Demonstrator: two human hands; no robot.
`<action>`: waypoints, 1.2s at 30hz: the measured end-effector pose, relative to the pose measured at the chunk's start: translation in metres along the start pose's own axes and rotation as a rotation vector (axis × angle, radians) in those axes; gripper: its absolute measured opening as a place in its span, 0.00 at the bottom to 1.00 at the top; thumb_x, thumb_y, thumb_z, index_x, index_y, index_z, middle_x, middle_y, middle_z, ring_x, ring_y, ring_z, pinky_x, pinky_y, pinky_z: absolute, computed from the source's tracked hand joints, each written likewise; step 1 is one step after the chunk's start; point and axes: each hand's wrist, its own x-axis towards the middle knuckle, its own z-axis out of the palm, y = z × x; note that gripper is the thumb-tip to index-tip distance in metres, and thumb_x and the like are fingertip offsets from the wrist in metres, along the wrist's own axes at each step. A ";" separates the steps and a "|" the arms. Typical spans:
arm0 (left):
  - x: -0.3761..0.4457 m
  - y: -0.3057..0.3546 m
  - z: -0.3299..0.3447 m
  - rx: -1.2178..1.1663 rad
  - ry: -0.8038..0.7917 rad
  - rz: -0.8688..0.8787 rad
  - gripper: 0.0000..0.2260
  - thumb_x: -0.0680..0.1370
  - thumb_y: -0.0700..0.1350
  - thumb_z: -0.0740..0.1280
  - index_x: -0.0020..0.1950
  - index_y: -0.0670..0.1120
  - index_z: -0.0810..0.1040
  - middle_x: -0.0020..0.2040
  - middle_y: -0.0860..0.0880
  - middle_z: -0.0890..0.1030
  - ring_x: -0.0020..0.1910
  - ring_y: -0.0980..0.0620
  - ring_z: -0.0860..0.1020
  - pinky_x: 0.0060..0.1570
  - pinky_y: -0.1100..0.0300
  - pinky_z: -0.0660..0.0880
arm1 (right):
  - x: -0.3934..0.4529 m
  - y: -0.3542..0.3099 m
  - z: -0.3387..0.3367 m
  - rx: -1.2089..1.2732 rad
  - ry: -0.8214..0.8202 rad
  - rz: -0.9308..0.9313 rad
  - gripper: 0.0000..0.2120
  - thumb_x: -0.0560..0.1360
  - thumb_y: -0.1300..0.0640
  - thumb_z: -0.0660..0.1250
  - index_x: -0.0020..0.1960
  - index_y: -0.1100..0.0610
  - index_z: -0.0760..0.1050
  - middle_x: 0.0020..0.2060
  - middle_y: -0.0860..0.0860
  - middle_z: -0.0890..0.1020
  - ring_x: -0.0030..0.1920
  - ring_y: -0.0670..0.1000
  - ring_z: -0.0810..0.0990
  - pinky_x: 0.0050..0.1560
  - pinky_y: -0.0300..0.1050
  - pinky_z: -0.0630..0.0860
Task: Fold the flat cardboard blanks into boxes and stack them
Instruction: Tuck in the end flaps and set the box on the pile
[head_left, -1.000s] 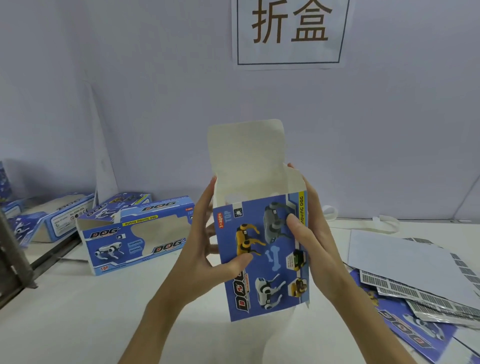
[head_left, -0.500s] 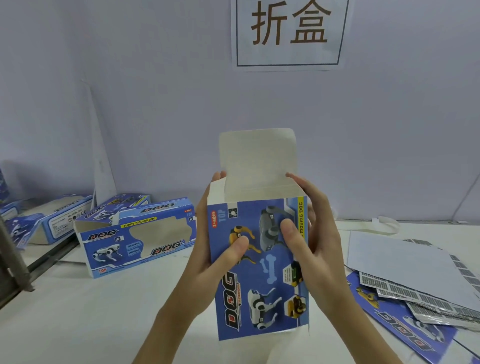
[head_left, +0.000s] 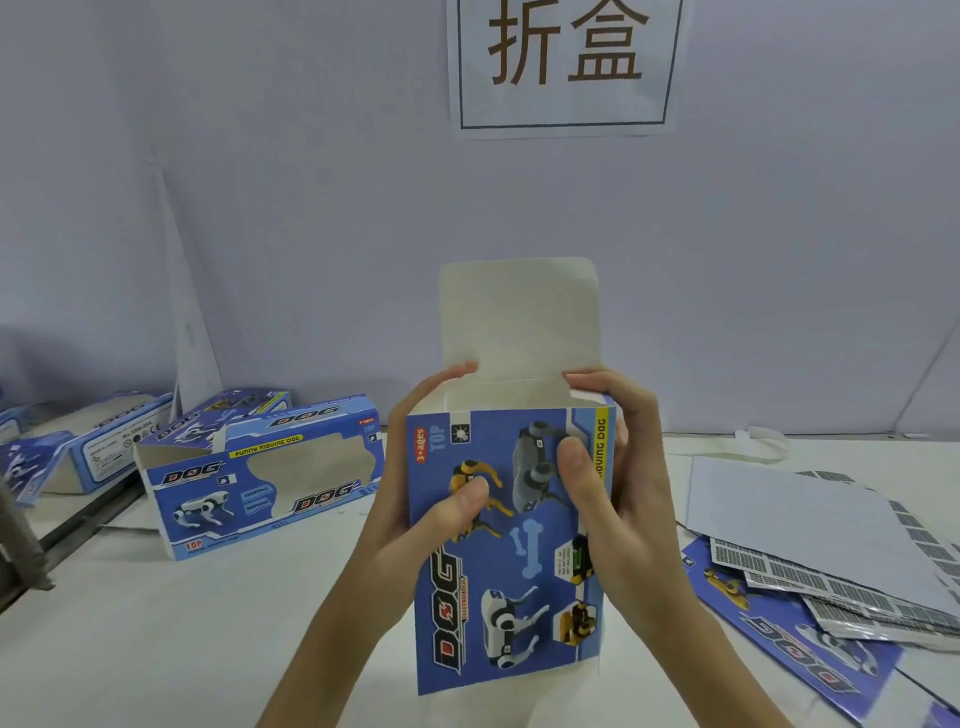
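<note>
The blue toy-dog box (head_left: 506, 545) stands on end between both hands, held up over the white tabletop (head_left: 156, 649) close to the camera. The left hand (head_left: 415, 499) grips its left edge, thumb pressed on the printed front and fingers wrapped behind; the right hand (head_left: 618, 478) grips the right edge the same way, its fingertips curled over the top rim. Compared with a second ago, the box has squared up: it was tilted with the walls still skewed, and now its front faces the camera and the mouth is open and rectangular, with the right-hand side flap seemingly being pushed inward. The tall top flap (head_left: 517, 317) still stands upright and unfolded, so I judge the body is formed and closing the top end comes next. To the right, just beside the forearm, lies the pile of flat blanks (head_left: 810, 561), some printed side up, some grey side up. Farther left rest the folded boxes (head_left: 260, 467), lying side by side, not yet stacked. A paper sign (head_left: 566, 62) hangs on the wall behind.
</note>
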 end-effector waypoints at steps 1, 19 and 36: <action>-0.001 0.002 0.001 0.002 -0.009 0.030 0.30 0.60 0.65 0.84 0.59 0.71 0.79 0.54 0.54 0.87 0.48 0.48 0.88 0.38 0.57 0.84 | -0.001 -0.001 0.000 0.010 -0.007 0.000 0.24 0.82 0.42 0.66 0.70 0.57 0.67 0.64 0.48 0.75 0.56 0.58 0.82 0.48 0.54 0.85; 0.008 0.013 -0.005 0.091 -0.020 0.330 0.12 0.80 0.62 0.70 0.59 0.60 0.75 0.56 0.47 0.77 0.46 0.47 0.84 0.40 0.55 0.84 | -0.002 -0.020 0.004 -0.026 -0.059 -0.060 0.15 0.84 0.49 0.65 0.65 0.58 0.71 0.55 0.47 0.78 0.48 0.53 0.79 0.45 0.45 0.81; 0.011 0.023 0.002 -0.026 0.077 0.207 0.19 0.69 0.65 0.79 0.50 0.56 0.80 0.70 0.35 0.74 0.46 0.42 0.87 0.35 0.52 0.83 | 0.001 -0.019 0.003 0.113 -0.061 0.125 0.22 0.76 0.38 0.73 0.63 0.48 0.74 0.66 0.53 0.76 0.53 0.56 0.86 0.44 0.48 0.85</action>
